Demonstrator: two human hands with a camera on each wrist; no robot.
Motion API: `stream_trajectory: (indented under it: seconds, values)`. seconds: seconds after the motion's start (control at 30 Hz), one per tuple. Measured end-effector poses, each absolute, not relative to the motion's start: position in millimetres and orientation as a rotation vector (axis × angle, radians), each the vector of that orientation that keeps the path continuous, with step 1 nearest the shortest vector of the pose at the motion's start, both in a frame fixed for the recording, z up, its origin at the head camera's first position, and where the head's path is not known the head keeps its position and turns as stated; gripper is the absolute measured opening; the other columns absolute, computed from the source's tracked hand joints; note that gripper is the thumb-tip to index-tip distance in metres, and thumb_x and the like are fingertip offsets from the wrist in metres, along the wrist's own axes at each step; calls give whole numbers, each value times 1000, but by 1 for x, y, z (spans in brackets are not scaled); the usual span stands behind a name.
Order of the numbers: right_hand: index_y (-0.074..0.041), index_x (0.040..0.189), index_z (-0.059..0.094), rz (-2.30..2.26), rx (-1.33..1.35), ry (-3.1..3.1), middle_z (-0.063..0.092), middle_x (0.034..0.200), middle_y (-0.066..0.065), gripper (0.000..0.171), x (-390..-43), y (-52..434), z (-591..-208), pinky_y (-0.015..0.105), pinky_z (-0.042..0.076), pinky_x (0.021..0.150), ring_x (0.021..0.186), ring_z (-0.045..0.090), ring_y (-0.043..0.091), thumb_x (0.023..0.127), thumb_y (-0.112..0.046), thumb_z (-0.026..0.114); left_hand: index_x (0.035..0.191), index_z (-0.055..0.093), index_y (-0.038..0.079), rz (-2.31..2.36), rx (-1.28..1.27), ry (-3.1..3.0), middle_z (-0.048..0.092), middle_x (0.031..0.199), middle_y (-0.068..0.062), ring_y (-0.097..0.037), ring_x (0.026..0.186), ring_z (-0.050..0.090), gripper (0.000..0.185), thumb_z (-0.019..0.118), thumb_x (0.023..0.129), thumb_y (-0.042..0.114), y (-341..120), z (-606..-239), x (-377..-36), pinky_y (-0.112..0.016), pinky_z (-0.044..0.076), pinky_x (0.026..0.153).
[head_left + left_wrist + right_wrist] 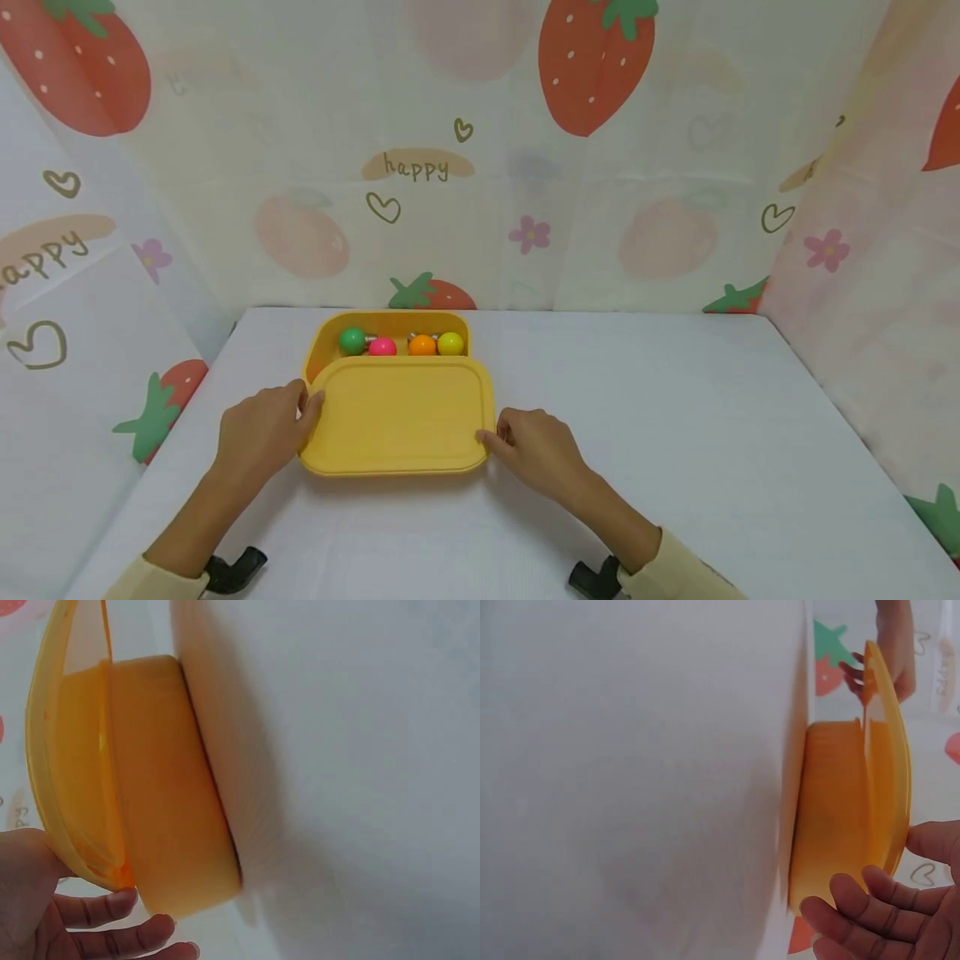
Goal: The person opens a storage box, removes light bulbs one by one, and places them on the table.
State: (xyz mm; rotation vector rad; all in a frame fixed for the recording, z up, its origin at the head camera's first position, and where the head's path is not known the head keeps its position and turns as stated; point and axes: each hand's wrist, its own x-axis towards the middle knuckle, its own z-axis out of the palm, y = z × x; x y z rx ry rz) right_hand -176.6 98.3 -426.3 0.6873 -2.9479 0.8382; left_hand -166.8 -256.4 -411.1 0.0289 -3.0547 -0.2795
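Observation:
A yellow lid tilts over the front part of a yellow plastic box, leaving the back part uncovered. My left hand pinches the lid's left edge, thumb on top. At its right edge my right hand pinches the lid between thumb and fingers. Inside the box lie a green ball, a pink ball, an orange ball and a yellow ball. Small metal parts show beside some of them. From the side, in the left wrist view, the box wall stands on the table below the lid.
A white cloth covers the table. Behind it hangs a curtain printed with strawberries and hearts, and similar cloth runs along both sides. Black wrist devices show at both sleeves.

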Motion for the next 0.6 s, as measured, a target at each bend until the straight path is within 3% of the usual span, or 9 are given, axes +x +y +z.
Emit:
stream_trajectory:
  seconds: [0.6]
  values:
    - [-18, 70, 55, 809, 716, -2990, 46, 56, -9, 38, -164, 103, -433, 23, 35, 46, 50, 42, 6, 97, -42, 68, 87, 55, 6, -253, -25, -3061, 44, 56, -1, -19, 48, 41, 33, 59, 101, 35, -254, -416, -155, -29, 33, 46]
